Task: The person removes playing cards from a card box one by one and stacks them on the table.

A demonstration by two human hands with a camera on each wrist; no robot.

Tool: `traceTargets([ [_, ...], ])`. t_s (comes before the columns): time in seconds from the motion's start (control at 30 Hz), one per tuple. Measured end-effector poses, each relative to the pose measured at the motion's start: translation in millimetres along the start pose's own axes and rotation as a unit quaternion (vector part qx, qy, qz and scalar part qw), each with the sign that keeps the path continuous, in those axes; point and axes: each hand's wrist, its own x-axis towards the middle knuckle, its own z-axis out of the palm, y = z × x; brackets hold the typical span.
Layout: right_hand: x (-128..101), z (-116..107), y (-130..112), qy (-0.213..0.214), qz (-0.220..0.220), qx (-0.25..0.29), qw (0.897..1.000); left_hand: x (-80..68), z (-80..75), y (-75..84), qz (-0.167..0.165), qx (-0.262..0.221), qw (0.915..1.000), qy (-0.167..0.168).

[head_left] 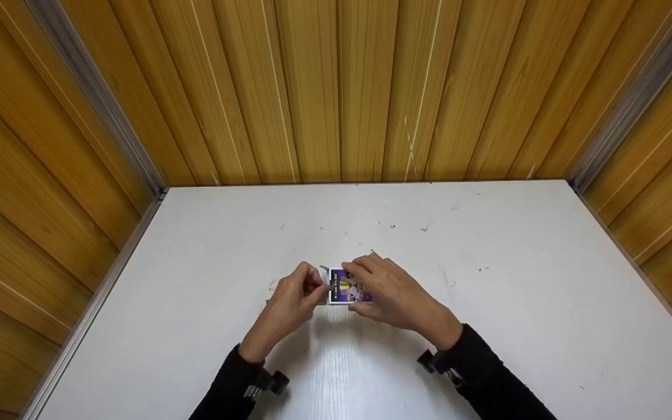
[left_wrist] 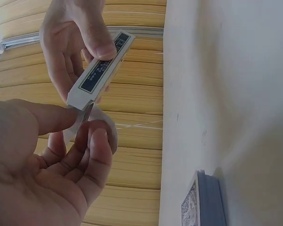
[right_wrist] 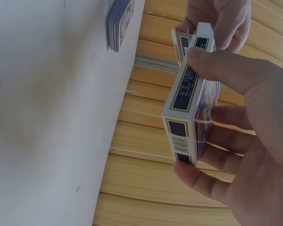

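Note:
A small card box with a purple picture on its face is held above the white table. My right hand grips it by its long edges, thumb on one narrow side and fingers on the other. The barcoded end faces the right wrist camera. At the opposite end, my left hand pinches the box's end flap between thumb and fingers; the flap stands away from the body. The left wrist view shows a deck of cards lying on the table. The box's inside is hidden.
The white tabletop bears scattered dark scuffs and specks. Yellow wood-grain panels rise behind it and on both sides, with grey metal strips at the corners. Each black sleeve carries a wrist camera mount.

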Motion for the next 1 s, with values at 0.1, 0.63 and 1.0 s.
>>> traceTargets([
  [0.1,0,0,-1,-0.003,0.004,0.001,1.0,0.9,0.7,-2.1,-0.02,-0.02,0.9996,-0.006],
  [0.63,0,2,-2,-0.008,-0.001,-0.012,1.0,-0.8,-1.4,-2.0,-0.067,-0.075,0.9946,-0.028],
  [1.0,-2,-1,8,0.005,0.005,0.006,1.0,1.4,-14.6,-0.4,0.034,0.011,0.9994,0.0],
])
